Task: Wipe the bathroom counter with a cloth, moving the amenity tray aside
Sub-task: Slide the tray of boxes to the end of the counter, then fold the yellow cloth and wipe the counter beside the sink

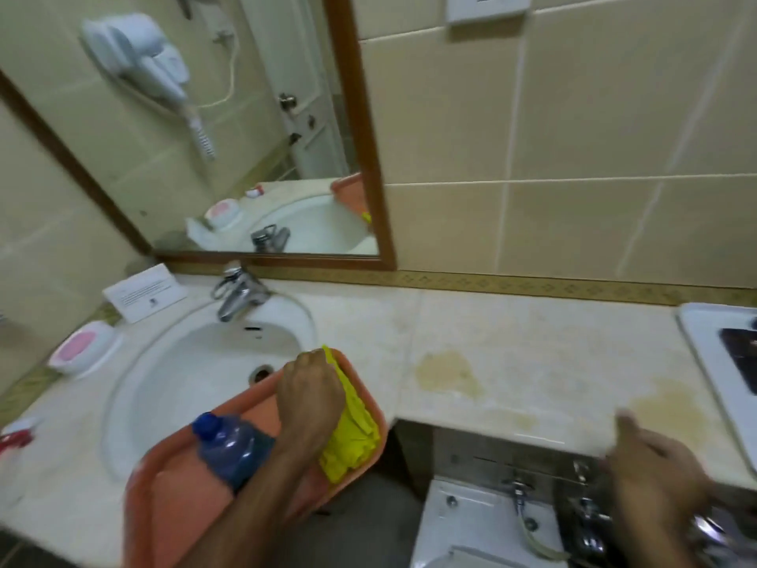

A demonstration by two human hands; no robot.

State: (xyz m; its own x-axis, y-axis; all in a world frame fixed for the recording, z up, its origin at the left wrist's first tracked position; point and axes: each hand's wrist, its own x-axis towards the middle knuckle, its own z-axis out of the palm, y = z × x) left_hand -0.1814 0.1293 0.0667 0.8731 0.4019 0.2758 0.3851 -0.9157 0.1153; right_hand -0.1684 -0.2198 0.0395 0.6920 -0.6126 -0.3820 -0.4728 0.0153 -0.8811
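An orange amenity tray rests over the front right of the white sink. On it lie a blue-capped plastic bottle and a crumpled yellow cloth. My left hand is on the tray with its fingers closed on the cloth's upper end. My right hand hovers blurred at the front edge of the beige counter, fingers apart and holding nothing. Brownish stains mark the counter to the right of the sink.
A chrome tap stands behind the sink, with a white card and a pink soap dish to the left. A white tray sits at the far right. Below the counter is a toilet tank with pipes. A framed mirror hangs above.
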